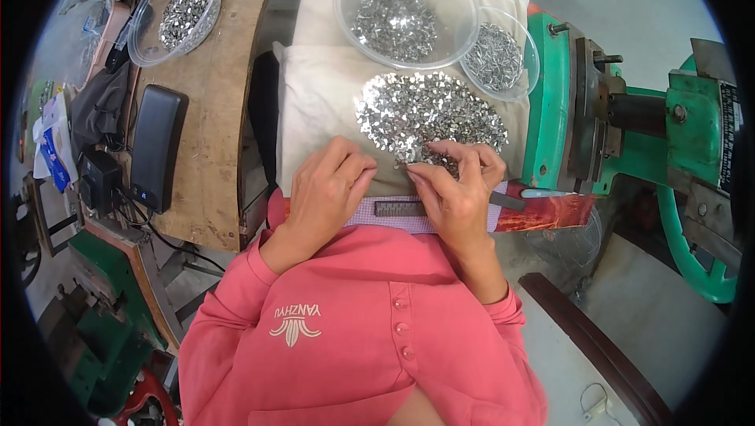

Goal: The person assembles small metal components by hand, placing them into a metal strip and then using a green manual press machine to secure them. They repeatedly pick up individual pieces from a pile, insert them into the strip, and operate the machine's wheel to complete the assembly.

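A heap of small shiny metal pieces (440,108) lies spread on a pale cloth (314,72) in front of me. My right hand (460,194) rests at the heap's near edge, thumb and index finger pinched together and the other fingers bent over the pieces. Whatever sits in that pinch is too small to make out. To the left of the heap, my left hand (326,186) is closed over the cloth, fingertips pressed to the thumb; its contents are hidden. A dark ruler-like bar (399,208) lies below the hands and runs behind the right wrist.
Beyond the heap stand a large clear tub (344,21) and a smaller clear bowl (495,56), both holding metal pieces. A green machine (550,104) borders the right. On the wooden table (208,127) at left are a black power bank (160,147) and another tub (189,17).
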Action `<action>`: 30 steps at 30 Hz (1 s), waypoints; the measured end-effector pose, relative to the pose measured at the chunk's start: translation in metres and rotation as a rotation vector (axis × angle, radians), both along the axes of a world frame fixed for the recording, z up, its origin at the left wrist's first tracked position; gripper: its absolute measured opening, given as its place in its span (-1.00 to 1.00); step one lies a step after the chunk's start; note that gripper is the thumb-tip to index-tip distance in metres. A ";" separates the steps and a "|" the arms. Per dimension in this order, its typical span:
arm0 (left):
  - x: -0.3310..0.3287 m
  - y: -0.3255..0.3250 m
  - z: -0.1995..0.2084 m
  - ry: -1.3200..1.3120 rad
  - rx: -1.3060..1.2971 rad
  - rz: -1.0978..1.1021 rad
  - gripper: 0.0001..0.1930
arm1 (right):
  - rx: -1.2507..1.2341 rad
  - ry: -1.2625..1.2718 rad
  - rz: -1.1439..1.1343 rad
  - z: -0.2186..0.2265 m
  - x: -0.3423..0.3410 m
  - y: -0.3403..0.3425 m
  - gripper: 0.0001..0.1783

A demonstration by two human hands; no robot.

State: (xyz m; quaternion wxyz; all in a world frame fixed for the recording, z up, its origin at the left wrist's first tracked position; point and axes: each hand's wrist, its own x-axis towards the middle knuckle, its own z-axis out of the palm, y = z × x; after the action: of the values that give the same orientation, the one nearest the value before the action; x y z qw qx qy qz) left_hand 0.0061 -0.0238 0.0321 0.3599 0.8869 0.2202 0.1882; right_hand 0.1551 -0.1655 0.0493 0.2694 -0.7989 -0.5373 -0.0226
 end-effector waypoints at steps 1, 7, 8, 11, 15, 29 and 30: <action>-0.002 -0.001 0.001 0.008 -0.011 0.009 -0.83 | -0.004 0.003 0.000 -0.002 0.000 -0.001 -0.81; -0.015 -0.005 0.003 0.005 -0.214 0.087 -0.81 | -0.014 -0.037 0.091 -0.007 -0.003 0.012 -0.83; -0.018 -0.004 0.004 0.010 -0.230 0.089 -0.81 | -0.031 -0.054 0.097 -0.007 -0.003 0.014 -0.84; -0.019 -0.004 0.003 0.005 -0.197 0.089 -0.82 | -0.072 -0.067 0.109 -0.004 -0.005 0.019 -0.87; -0.010 -0.006 0.003 -0.009 -0.023 0.073 -0.84 | -0.077 -0.015 0.117 -0.004 -0.008 0.015 -0.87; 0.006 -0.002 0.002 0.056 -0.053 0.096 -0.84 | -0.144 -0.002 0.194 0.003 0.007 0.017 -0.92; 0.006 -0.002 0.003 0.057 -0.049 0.095 -0.85 | -0.136 -0.002 0.180 0.003 0.007 0.015 -0.91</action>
State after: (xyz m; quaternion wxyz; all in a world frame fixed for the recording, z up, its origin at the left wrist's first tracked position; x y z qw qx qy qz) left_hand 0.0126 -0.0258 0.0350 0.3659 0.8713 0.2767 0.1743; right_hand 0.1619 -0.1500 0.0522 0.2148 -0.7638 -0.6075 0.0375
